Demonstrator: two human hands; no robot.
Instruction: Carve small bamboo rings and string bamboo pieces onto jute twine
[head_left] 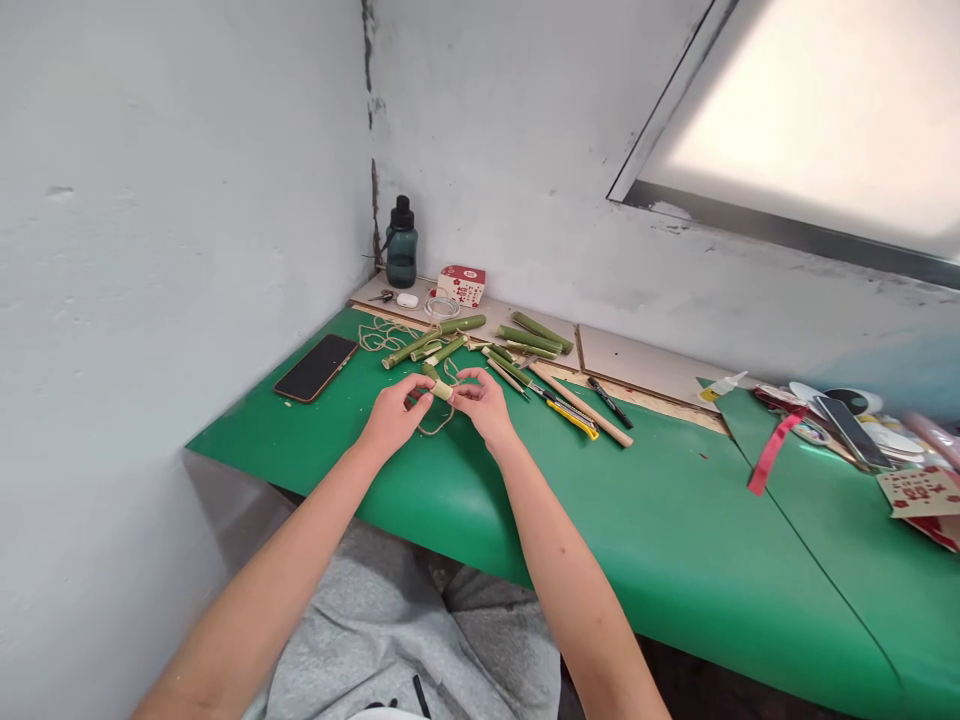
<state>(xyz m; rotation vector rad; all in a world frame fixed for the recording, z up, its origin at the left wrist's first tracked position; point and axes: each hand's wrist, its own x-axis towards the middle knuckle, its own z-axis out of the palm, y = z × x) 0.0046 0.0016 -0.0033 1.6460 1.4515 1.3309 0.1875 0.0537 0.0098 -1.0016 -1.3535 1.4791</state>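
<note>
Pinching a short bamboo piece (441,388) between left hand (393,414) and right hand (483,404) above the desk (660,520), both grips closed, risking loose twine (435,424) slipping off.

Both forearms are showing bare from elbow to wrist, no sleeves, watch or rings in sight. Left hand (391,415) and right hand (486,405) are wearing no gloves. At 6 o'clock the person is wearing a light grey, soft-knit garment (375,630), creased, with a small dark mark showing near the bottom edge.
</note>
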